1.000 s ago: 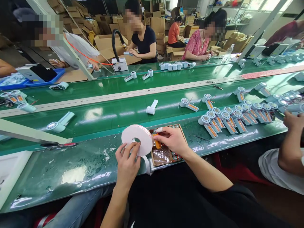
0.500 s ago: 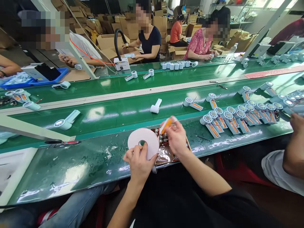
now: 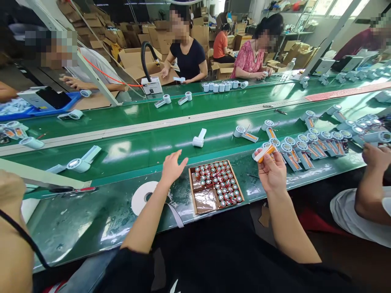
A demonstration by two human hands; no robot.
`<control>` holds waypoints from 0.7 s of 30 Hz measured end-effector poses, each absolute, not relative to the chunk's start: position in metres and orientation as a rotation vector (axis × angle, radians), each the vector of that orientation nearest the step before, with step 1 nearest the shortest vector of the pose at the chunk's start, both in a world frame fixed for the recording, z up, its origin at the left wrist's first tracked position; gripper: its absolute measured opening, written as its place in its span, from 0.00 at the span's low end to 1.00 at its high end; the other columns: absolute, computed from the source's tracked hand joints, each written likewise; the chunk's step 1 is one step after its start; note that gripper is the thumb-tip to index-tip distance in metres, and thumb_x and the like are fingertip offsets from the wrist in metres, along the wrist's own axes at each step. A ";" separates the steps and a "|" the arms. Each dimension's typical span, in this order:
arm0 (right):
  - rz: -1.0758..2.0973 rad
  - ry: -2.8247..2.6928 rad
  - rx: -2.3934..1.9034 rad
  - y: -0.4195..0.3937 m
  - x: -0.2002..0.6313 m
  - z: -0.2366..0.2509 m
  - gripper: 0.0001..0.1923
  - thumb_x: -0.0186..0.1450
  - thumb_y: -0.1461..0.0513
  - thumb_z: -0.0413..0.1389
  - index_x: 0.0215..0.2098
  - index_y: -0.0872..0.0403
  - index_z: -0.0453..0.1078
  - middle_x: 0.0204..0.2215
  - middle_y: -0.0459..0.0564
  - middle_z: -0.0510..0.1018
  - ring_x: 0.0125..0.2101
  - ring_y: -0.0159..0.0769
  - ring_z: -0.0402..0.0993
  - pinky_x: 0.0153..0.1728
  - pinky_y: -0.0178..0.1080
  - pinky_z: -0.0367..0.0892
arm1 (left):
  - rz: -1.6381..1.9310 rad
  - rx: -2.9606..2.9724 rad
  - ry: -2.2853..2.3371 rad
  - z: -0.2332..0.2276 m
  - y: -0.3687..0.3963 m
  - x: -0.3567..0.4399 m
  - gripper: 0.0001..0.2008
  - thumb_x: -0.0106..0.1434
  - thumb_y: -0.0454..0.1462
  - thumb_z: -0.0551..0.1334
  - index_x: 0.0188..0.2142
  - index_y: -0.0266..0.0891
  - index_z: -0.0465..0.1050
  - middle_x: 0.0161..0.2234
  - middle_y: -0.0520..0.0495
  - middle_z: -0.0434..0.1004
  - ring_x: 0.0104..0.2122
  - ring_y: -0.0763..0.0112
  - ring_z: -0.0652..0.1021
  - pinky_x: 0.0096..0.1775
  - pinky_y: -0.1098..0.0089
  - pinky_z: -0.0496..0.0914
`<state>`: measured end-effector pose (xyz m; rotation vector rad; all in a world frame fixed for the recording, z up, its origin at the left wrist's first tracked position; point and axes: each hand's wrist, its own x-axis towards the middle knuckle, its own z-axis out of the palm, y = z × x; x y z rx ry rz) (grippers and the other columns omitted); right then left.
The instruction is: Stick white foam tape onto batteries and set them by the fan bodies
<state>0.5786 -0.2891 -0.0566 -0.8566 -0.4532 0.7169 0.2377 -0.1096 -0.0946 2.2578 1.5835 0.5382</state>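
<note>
- The white foam tape roll (image 3: 143, 200) now lies flat near the front edge of the glossy green bench (image 3: 91, 228), a loose grey strip trailing from it toward me; half a second ago I was gripping it upright in my left hand.
- My left hand (image 3: 172, 167) has let go and hovers empty, fingers spread, above the bench just left of the tray.
- The shallow brown cardboard tray (image 3: 215, 186) sits at the front edge, packed with round red-topped cylindrical cells standing on end; its near left corner shows crinkled clear film.
- My right hand (image 3: 273, 173) has moved from over the tray to the right of it, thumb and fingers pinching a small orange cell with white tape on it (image 3: 264, 153), tilted, held above the bench.
- Just beyond it, a row of pale blue handheld fan bodies (image 3: 301, 148) lies along the bench's back edge, round heads, open handles showing orange inside.
- Farther out, one white fan (image 3: 198, 138) lies alone on the green conveyor belt (image 3: 137, 146).
- A neighbour's hand (image 3: 376, 156) rests at the right edge.
</note>
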 end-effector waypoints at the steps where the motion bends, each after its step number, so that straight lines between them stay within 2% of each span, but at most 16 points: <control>1: 0.715 -0.466 -0.854 -0.289 0.574 -0.054 0.30 0.56 0.58 0.76 0.54 0.51 0.73 0.44 0.52 0.83 0.44 0.39 0.83 0.43 0.33 0.80 | 0.490 2.255 1.570 -0.089 -0.084 0.261 0.34 0.71 0.52 0.56 0.70 0.39 0.61 0.67 0.36 0.66 0.64 0.53 0.67 0.66 0.57 0.60; 3: 0.695 -0.500 -0.845 -0.289 0.569 -0.046 0.30 0.57 0.58 0.75 0.55 0.51 0.73 0.45 0.52 0.83 0.45 0.39 0.83 0.43 0.34 0.80 | 0.389 2.242 1.564 -0.082 -0.039 0.300 0.33 0.72 0.52 0.54 0.70 0.37 0.59 0.67 0.32 0.65 0.64 0.52 0.69 0.63 0.58 0.62; 6: 0.653 -0.531 -0.832 -0.295 0.574 -0.035 0.29 0.58 0.59 0.75 0.54 0.51 0.74 0.45 0.53 0.83 0.45 0.40 0.83 0.44 0.34 0.80 | 0.256 2.228 1.547 -0.076 -0.002 0.341 0.27 0.75 0.51 0.50 0.62 0.36 0.67 0.58 0.32 0.76 0.54 0.55 0.76 0.55 0.62 0.67; 8: 0.641 -0.523 -0.839 -0.301 0.584 -0.035 0.30 0.57 0.59 0.76 0.55 0.51 0.73 0.45 0.53 0.83 0.44 0.39 0.83 0.43 0.34 0.80 | 0.201 2.256 1.506 -0.075 0.003 0.356 0.26 0.73 0.52 0.53 0.58 0.35 0.69 0.51 0.33 0.80 0.47 0.57 0.79 0.50 0.63 0.69; 10: 0.624 -0.499 -0.854 -0.308 0.597 -0.041 0.32 0.56 0.59 0.76 0.55 0.52 0.73 0.45 0.54 0.83 0.44 0.40 0.84 0.44 0.34 0.81 | 0.173 2.326 1.427 -0.074 -0.003 0.363 0.27 0.69 0.52 0.61 0.59 0.35 0.67 0.49 0.34 0.80 0.44 0.57 0.79 0.48 0.63 0.70; 13: 0.597 -0.438 -0.878 -0.315 0.616 -0.056 0.32 0.53 0.60 0.77 0.53 0.53 0.73 0.44 0.55 0.83 0.43 0.41 0.84 0.43 0.34 0.81 | 0.118 2.479 1.245 -0.074 -0.020 0.360 0.25 0.62 0.41 0.68 0.59 0.41 0.70 0.55 0.37 0.76 0.52 0.55 0.76 0.53 0.61 0.69; 16: 0.600 -0.402 -0.895 -0.312 0.622 -0.067 0.33 0.53 0.59 0.77 0.52 0.53 0.72 0.44 0.56 0.84 0.42 0.40 0.84 0.43 0.34 0.81 | -0.005 2.595 1.105 -0.075 -0.035 0.350 0.18 0.56 0.27 0.67 0.46 0.42 0.78 0.55 0.38 0.75 0.60 0.53 0.69 0.59 0.58 0.66; 18: 0.609 -0.433 -0.885 -0.301 0.614 -0.067 0.35 0.53 0.60 0.77 0.56 0.52 0.70 0.45 0.56 0.83 0.43 0.40 0.84 0.44 0.34 0.80 | -0.084 2.638 1.057 -0.077 -0.042 0.345 0.15 0.53 0.22 0.65 0.38 0.39 0.78 0.52 0.36 0.77 0.61 0.51 0.67 0.60 0.55 0.65; 21: 0.640 -0.552 -0.836 -0.276 0.587 -0.058 0.44 0.54 0.62 0.77 0.64 0.50 0.64 0.45 0.56 0.83 0.47 0.40 0.82 0.46 0.36 0.80 | -0.153 2.669 1.043 -0.078 -0.047 0.342 0.12 0.54 0.21 0.64 0.33 0.37 0.77 0.48 0.34 0.78 0.59 0.48 0.68 0.60 0.50 0.66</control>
